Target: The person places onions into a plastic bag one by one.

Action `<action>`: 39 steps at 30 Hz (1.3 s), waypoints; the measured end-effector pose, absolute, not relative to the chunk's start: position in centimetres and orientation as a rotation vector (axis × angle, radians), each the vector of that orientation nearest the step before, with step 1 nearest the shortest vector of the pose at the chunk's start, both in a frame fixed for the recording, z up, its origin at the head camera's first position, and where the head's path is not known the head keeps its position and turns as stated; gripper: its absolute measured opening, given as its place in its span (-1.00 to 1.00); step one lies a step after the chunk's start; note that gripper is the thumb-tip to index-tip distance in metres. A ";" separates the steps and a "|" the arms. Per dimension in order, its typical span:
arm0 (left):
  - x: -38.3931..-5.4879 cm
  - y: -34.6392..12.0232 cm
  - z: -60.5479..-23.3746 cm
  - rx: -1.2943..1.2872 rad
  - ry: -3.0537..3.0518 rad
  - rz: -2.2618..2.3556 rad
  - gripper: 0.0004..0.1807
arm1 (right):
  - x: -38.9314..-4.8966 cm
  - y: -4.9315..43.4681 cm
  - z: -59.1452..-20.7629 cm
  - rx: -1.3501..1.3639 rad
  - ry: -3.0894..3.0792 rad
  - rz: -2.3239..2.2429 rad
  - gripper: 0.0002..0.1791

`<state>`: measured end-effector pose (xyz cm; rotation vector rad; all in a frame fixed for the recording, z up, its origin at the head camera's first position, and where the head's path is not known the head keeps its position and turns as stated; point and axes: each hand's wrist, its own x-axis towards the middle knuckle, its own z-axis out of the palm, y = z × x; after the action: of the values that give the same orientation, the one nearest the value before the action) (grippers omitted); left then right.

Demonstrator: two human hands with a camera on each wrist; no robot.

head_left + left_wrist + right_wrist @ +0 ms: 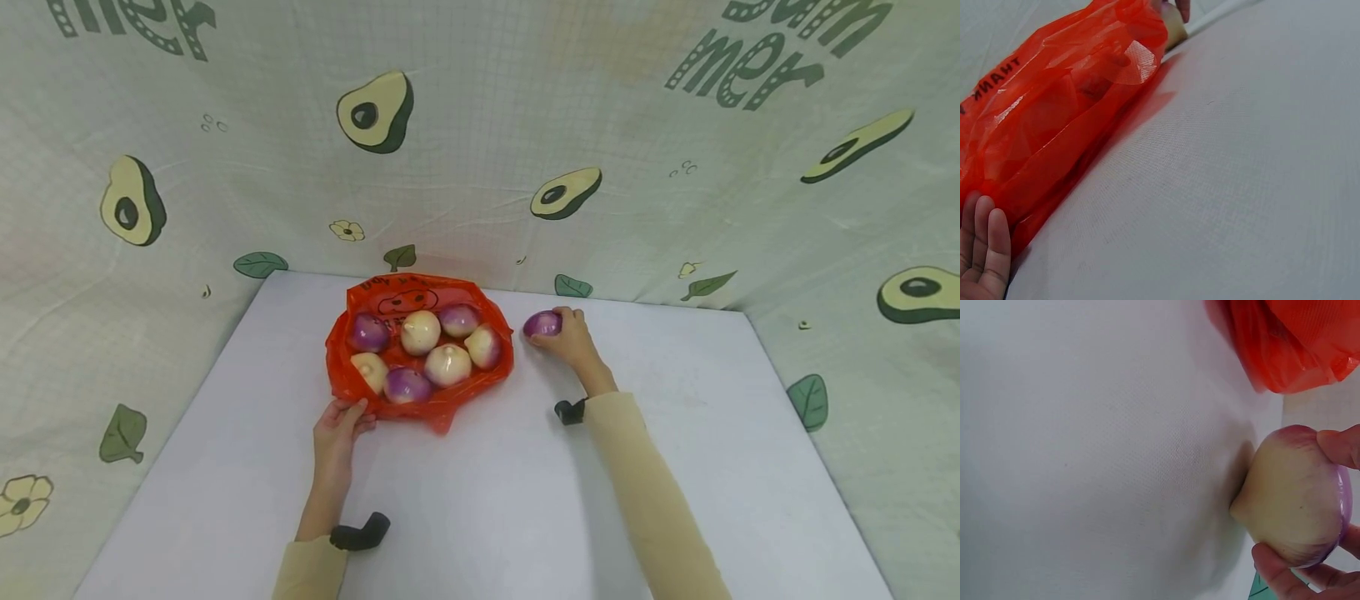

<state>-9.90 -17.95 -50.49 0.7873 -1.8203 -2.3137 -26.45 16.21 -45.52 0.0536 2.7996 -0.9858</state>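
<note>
A purple-and-white turnip (543,323) is in my right hand (572,340), pinched between thumb and fingers to the right of the bag. In the right wrist view this turnip (1294,497) shows its pale, pointed end, close above the table. Several more turnips (447,365) lie inside an opened red plastic bag (442,412), some purple side up, others pale side up. My left hand (337,429) pinches the bag's near left edge. In the left wrist view, several fingers (999,240) lie against the red plastic, and the thumb is out of sight.
The bag rests on a white table (480,517), toward its back edge. A pale cloth (465,167) printed with avocados and leaves rises behind the table and along its sides. Black bands with mounts (362,532) sit on both wrists.
</note>
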 end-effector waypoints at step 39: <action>-10.1 -18.2 -50.9 0.786 -1.829 -2.324 -0.67 | -22.2 13.1 -39.0 -0.324 2.929 -1.345 -0.23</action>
<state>-10.05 -18.20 -50.88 0.7855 -1.8293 -2.3239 -22.19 13.14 -39.05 -0.3237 2.9289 -1.3450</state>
